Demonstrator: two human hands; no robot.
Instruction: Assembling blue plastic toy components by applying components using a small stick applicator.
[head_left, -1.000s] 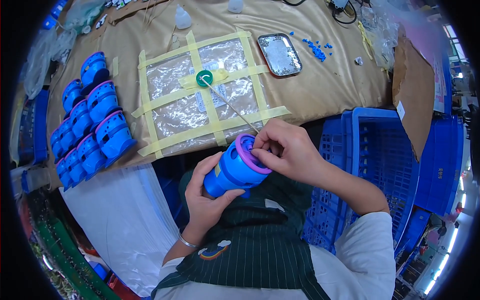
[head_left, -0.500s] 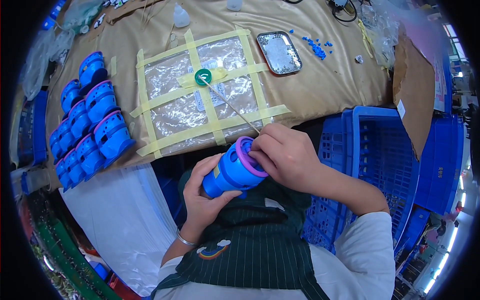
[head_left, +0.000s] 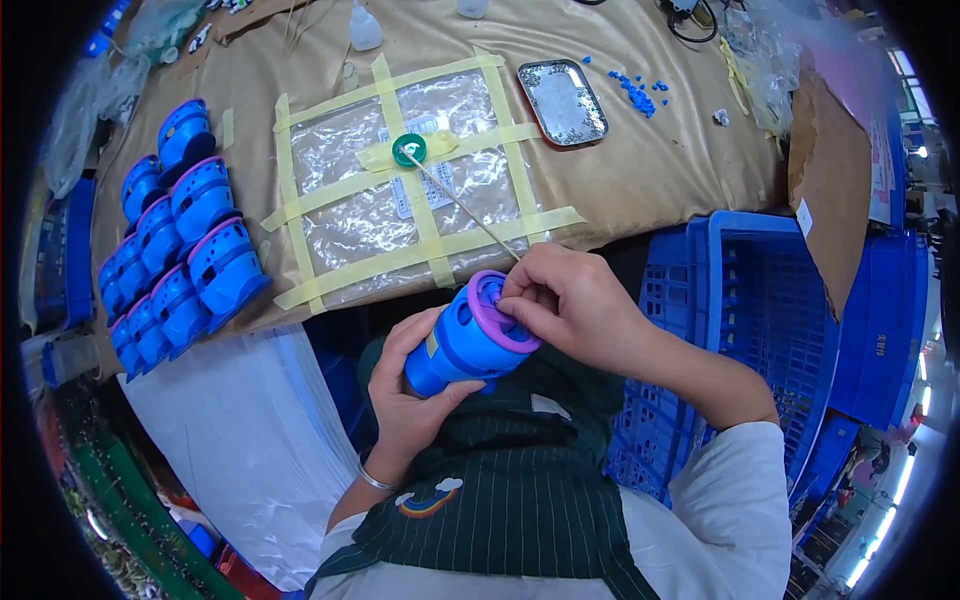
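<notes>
My left hand [head_left: 408, 390] is wrapped round a blue plastic cylinder-shaped housing [head_left: 447, 357] with a purple ring [head_left: 474, 300] at its mouth and cut-outs in its side. The housing is tilted, its mouth toward my right hand [head_left: 575, 305]. The thumb and fingers of that hand are pinched together just inside the ring, near purple parts within; what lies between the fingertips is too small to tell. A thin wooden stick [head_left: 462, 207] runs from a small green cap [head_left: 409, 150] to beside my right fingers; whether they touch it I cannot tell.
The cap sits on a clear plastic sheet [head_left: 340, 240] taped to the cloth-covered table. Several similar blue housings [head_left: 203, 200] stand at the left. Farther right lie a metal tray [head_left: 563, 100] and small blue pieces [head_left: 638, 97]. A blue crate [head_left: 770, 235] stands beside my right arm.
My right fingers have drawn back slightly toward the mouth's edge, so more of the purple inside shows. My left hand keeps its grip on the housing.
</notes>
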